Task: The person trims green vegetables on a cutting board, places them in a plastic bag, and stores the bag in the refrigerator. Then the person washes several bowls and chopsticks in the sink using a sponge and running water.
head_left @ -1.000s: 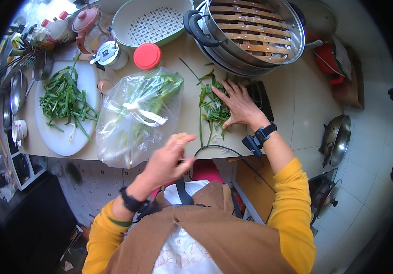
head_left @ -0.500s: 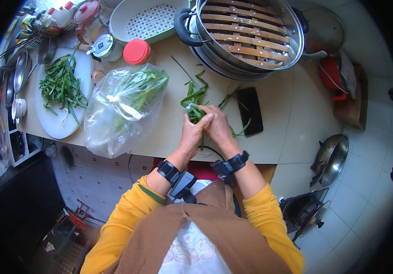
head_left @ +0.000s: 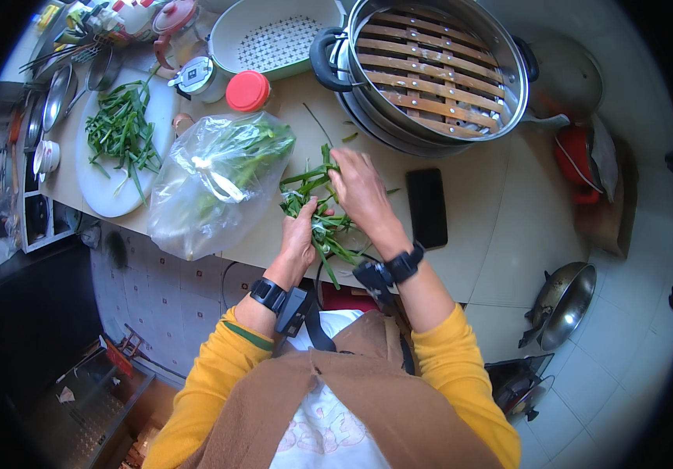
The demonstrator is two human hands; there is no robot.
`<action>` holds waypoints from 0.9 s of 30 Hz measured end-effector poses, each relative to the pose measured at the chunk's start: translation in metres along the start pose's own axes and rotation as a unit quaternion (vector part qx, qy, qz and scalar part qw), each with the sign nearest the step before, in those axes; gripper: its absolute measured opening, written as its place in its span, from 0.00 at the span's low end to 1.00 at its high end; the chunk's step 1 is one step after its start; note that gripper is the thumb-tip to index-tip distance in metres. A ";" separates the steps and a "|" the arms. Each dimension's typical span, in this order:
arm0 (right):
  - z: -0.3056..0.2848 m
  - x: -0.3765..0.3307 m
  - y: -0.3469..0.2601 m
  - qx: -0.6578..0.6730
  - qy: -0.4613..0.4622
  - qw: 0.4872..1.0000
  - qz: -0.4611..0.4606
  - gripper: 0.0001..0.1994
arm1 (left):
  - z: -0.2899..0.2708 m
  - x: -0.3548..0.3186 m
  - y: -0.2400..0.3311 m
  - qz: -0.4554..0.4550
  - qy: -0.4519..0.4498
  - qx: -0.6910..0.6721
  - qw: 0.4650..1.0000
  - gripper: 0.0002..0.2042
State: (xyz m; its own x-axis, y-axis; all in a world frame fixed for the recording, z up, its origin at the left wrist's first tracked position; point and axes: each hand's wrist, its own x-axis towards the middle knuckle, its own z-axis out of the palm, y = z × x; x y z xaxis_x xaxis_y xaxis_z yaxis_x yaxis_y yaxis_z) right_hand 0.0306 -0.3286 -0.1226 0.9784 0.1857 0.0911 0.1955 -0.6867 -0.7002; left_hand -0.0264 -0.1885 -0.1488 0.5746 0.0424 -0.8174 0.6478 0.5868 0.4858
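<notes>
My left hand (head_left: 299,241) is closed round a loose bunch of green leafy stalks (head_left: 330,231) near the counter's front edge. Over the far end of the bunch, my right hand (head_left: 364,191) is bent with its fingertips at the leaves; its fingers partly hide what they pinch. Left of the hands lies a tied see-through plastic bag (head_left: 188,211) with more greens inside. On a white oval cutting board (head_left: 110,205) sits a pile of similar greens (head_left: 123,129). A black phone (head_left: 428,207) rests to the right of my right hand.
A steel steamer pot (head_left: 521,94) with a slatted wooden rack (head_left: 430,70) stands at the back right. Behind the bag are a red-lidded jar (head_left: 248,91), a lidded container (head_left: 197,78) and a green-rimmed basin (head_left: 282,39). A single dark stalk (head_left: 318,123) lies on the counter.
My hands, together before, have moved apart: the left went left and down with stalks, the right stays at the far end. Stalks that lay by the phone are now gathered at my hands.
</notes>
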 end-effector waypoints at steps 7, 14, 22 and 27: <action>0.057 0.058 0.039 -0.225 0.037 0.974 0.010 0.21 | -0.012 -0.002 0.004 0.011 -0.002 -0.026 1.000 0.11; 0.053 0.046 0.040 -0.049 0.053 0.997 -0.043 0.08 | -0.017 0.002 0.004 0.022 -0.026 -0.050 0.998 0.10; 0.060 -0.007 0.007 0.097 -0.087 0.990 0.049 0.09 | -0.017 0.019 0.003 0.050 -0.030 -0.072 0.996 0.15; 0.045 -0.029 -0.014 0.217 -0.076 0.968 0.103 0.12 | -0.015 0.019 0.008 0.013 -0.058 -0.062 0.996 0.14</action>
State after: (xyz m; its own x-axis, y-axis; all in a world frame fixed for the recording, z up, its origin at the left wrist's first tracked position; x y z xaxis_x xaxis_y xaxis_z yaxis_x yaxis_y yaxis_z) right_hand -0.0040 -0.2924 -0.1474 0.9661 0.2002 -0.1630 -0.0806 -0.3662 -0.9271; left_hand -0.0180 -0.1711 -0.1651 0.6482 -0.0309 -0.7608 0.5697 0.6827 0.4576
